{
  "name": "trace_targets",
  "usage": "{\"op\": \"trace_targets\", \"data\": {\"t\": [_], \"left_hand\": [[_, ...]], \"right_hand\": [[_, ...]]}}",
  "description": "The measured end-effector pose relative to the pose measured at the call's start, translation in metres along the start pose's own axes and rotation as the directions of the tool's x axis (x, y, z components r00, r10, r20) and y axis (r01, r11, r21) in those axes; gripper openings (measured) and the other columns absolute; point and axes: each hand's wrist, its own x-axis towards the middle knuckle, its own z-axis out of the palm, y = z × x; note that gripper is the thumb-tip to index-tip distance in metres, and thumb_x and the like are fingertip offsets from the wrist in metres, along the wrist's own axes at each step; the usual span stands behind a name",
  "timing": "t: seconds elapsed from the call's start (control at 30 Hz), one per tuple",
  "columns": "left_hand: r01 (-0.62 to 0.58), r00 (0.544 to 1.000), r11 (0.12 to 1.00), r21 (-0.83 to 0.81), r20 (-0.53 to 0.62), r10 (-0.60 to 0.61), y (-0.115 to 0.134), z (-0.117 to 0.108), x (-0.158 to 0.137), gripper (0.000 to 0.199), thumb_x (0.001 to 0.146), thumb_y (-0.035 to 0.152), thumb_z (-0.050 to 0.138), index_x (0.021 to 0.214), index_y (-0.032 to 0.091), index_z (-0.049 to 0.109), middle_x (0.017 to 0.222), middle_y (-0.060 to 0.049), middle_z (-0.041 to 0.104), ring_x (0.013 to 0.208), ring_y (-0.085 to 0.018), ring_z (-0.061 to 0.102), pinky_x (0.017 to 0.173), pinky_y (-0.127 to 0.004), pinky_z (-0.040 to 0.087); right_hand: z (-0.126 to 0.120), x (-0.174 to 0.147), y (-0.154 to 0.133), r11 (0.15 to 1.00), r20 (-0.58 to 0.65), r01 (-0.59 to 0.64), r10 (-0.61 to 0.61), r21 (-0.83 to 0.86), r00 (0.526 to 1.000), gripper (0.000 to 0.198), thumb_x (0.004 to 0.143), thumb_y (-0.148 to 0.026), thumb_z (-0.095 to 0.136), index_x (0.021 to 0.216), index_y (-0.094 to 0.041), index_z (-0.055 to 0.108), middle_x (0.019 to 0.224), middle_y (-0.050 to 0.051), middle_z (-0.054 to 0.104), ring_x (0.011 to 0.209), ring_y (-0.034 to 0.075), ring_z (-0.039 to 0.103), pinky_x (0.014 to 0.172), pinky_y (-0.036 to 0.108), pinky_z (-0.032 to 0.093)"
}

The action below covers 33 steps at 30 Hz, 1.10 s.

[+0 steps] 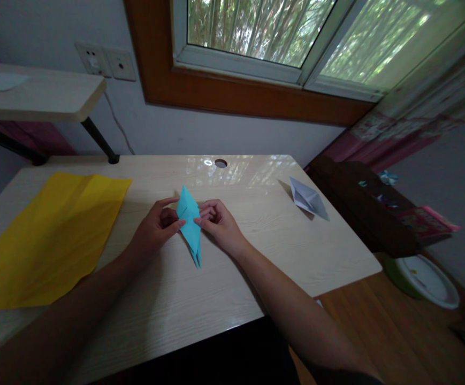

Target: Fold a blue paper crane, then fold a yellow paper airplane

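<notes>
Between my hands is a turquoise sheet of origami paper (190,216), folded into a long diamond whose lower end splits into two narrow points. My left hand (159,220) pinches its left edge, thumb on top and fingers curled at the side and behind. On the opposite edge, my right hand (219,222) grips it the same way, the thumb lying near the diamond's middle. The fingertips behind the paper are partly hidden. Both hands are low over the pale wooden desk (232,283).
A large yellow paper sheet (55,240) lies on the left. Toward the right edge stands a folded white paper piece (308,198). A raised shelf (47,101) occupies the back left, and a cable hole (220,163) is near the wall. A green-and-white bin (425,280) sits beyond the desk.
</notes>
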Motion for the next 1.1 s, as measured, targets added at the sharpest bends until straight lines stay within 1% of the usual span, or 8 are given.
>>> {"op": "trace_targets", "data": {"t": [0.1, 0.23, 0.3, 0.37, 0.57, 0.73, 0.9, 1.1], "left_hand": [[0.051, 0.998, 0.999, -0.016, -0.022, -0.051, 0.004, 0.0, 0.001, 0.054, 0.078, 0.038, 0.078, 0.122, 0.022, 0.052, 0.078, 0.005, 0.064, 0.072, -0.014, 0.065, 0.069, -0.027, 0.056], [0.111, 0.993, 0.987, 0.115, 0.029, -0.115, 0.007, -0.002, 0.001, 0.032, 0.081, 0.048, 0.074, 0.087, 0.019, 0.062, 0.072, 0.002, 0.065, 0.066, -0.015, 0.064, 0.065, -0.028, 0.053], [0.112, 0.99, 0.973, 0.204, 0.058, -0.126, 0.01, -0.003, 0.0, 0.033, 0.084, 0.05, 0.071, 0.073, 0.019, 0.063, 0.064, 0.002, 0.063, 0.062, -0.015, 0.061, 0.063, -0.026, 0.05], [0.112, 0.989, 0.967, 0.231, 0.065, -0.13, 0.013, -0.004, 0.0, 0.035, 0.085, 0.049, 0.069, 0.067, 0.019, 0.064, 0.06, 0.002, 0.062, 0.06, -0.014, 0.059, 0.061, -0.025, 0.047], [0.127, 0.988, 0.977, 0.169, 0.069, -0.141, 0.015, -0.004, 0.0, 0.037, 0.083, 0.05, 0.071, 0.064, 0.019, 0.064, 0.06, 0.001, 0.064, 0.058, -0.014, 0.058, 0.059, -0.025, 0.048], [0.152, 0.982, 0.976, 0.157, 0.088, -0.167, 0.01, -0.002, 0.0, 0.037, 0.08, 0.052, 0.073, 0.064, 0.02, 0.063, 0.059, 0.001, 0.066, 0.057, -0.014, 0.06, 0.06, -0.026, 0.051], [0.167, 0.978, 0.975, 0.146, 0.103, -0.183, 0.01, 0.0, 0.0, 0.035, 0.081, 0.05, 0.073, 0.064, 0.02, 0.065, 0.06, 0.001, 0.067, 0.058, -0.015, 0.061, 0.062, -0.027, 0.053], [0.145, 0.981, 0.978, 0.15, 0.105, -0.162, 0.011, -0.001, 0.001, 0.035, 0.083, 0.051, 0.069, 0.065, 0.02, 0.068, 0.061, 0.0, 0.067, 0.059, -0.016, 0.061, 0.062, -0.028, 0.052]], "right_hand": [[0.001, 0.0, 0.0, 1.0, 0.002, 0.0, 0.0, 0.02, 1.0, 0.042, 0.076, -0.039, 0.085, 0.104, -0.026, 0.055, 0.085, -0.003, 0.065, 0.075, 0.012, 0.062, 0.07, 0.028, 0.05], [0.001, 0.0, -0.001, 0.999, -0.018, 0.004, -0.004, 0.037, 1.0, 0.047, 0.074, -0.041, 0.086, 0.104, -0.027, 0.052, 0.082, -0.004, 0.066, 0.071, 0.013, 0.062, 0.069, 0.029, 0.05], [0.001, 0.0, -0.002, 0.999, -0.025, 0.011, -0.01, 0.039, 1.0, 0.047, 0.074, -0.04, 0.087, 0.104, -0.027, 0.052, 0.08, -0.005, 0.067, 0.069, 0.012, 0.061, 0.067, 0.028, 0.049], [0.002, 0.0, -0.004, 0.999, -0.018, 0.01, -0.009, 0.043, 1.0, 0.048, 0.074, -0.039, 0.087, 0.104, -0.027, 0.053, 0.078, -0.005, 0.066, 0.068, 0.012, 0.06, 0.066, 0.028, 0.048], [0.003, 0.001, -0.008, 0.998, 0.003, -0.033, 0.033, 0.046, 0.999, 0.041, 0.076, -0.039, 0.085, 0.102, -0.025, 0.056, 0.074, -0.006, 0.066, 0.065, 0.011, 0.059, 0.064, 0.026, 0.046], [0.003, 0.002, -0.005, 0.997, 0.011, -0.077, 0.077, 0.03, 0.997, 0.046, 0.075, -0.042, 0.085, 0.103, -0.025, 0.053, 0.074, -0.006, 0.066, 0.064, 0.011, 0.06, 0.063, 0.027, 0.045], [0.004, 0.001, -0.005, 0.998, -0.008, -0.062, 0.062, 0.02, 0.998, 0.045, 0.074, -0.042, 0.086, 0.094, -0.024, 0.049, 0.07, -0.008, 0.062, 0.058, 0.009, 0.054, 0.057, 0.024, 0.041], [0.005, 0.0, -0.007, 0.998, -0.006, -0.045, 0.046, 0.044, 0.999, 0.045, 0.076, -0.044, 0.084, 0.091, -0.025, 0.046, 0.07, -0.008, 0.06, 0.058, 0.009, 0.051, 0.057, 0.024, 0.039]]}}
